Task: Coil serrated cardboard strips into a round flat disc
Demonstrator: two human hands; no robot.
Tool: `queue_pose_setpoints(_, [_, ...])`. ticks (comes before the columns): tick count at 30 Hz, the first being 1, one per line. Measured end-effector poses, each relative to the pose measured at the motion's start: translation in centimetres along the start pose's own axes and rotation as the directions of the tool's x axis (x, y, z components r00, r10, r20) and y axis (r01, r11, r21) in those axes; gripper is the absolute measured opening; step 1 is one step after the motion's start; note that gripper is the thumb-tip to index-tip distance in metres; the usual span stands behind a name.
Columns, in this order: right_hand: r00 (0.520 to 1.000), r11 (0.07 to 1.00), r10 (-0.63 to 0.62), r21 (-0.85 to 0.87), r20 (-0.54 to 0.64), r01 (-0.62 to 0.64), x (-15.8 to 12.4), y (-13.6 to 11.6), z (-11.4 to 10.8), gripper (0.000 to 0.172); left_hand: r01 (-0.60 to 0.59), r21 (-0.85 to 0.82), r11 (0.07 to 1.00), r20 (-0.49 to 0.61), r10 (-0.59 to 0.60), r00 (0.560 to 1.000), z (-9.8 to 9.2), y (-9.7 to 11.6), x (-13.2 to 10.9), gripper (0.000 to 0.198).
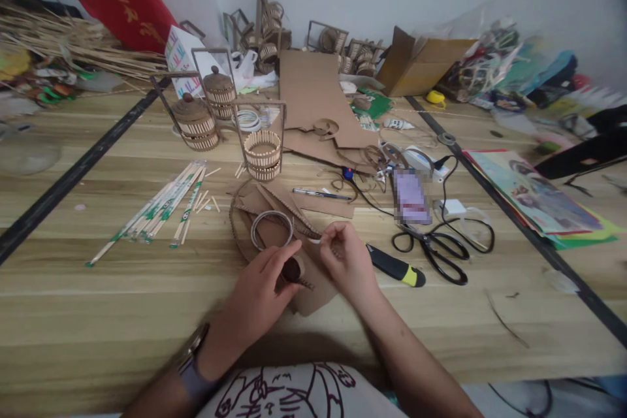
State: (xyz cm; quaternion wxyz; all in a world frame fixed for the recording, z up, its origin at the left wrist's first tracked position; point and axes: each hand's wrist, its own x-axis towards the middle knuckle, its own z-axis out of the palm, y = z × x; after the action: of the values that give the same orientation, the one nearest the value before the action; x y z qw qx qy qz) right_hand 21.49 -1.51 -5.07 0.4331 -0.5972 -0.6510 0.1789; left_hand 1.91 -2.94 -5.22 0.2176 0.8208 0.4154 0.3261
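Note:
My left hand (264,287) is closed around a small brown roll of cardboard (292,269), with the thumb in front and the fingers behind. My right hand (345,258) is pinched, thumb against forefinger, just to the right of it. A short white strip (315,241) sticks out at those fingertips; I cannot make out what the strip belongs to. Under both hands lie brown cardboard pieces (313,294) and a long corrugated cardboard strip (234,228) curving out to the left. A thin whitish ring (272,230) rests on them, beyond my left fingers.
Scissors (443,251), a utility knife (396,266) and a phone (411,196) lie on the right. A pen (322,194) is ahead. Wrapped sticks (161,206) lie left, near a small stick-sided bucket (263,153) and two lidded ones. A cardboard box (416,65) stands behind.

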Motion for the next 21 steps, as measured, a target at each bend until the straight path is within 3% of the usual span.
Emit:
queue_pose_setpoints(5, [0.99,0.992,-0.072,-0.109,-0.121,0.058,0.6,0.5,-1.1,0.007,-0.003,-0.028,1.0,-0.028,0.002,1.0,-0.3,0.0,0.1,0.063])
queue_pose_setpoints(13, [0.935,0.988,-0.049,-0.153,-0.351,-0.006,1.5,1.2,-3.2,0.006,0.005,-0.024,1.0,-0.024,-0.006,1.0,-0.5,0.2,0.3,0.061])
queue_pose_setpoints(21, [0.928,0.959,-0.214,-0.247,-0.304,0.14,1.4,1.4,-2.9,0.019,0.017,-0.046,0.999,-0.055,-0.02,0.998,-0.7,0.2,0.4,0.052])
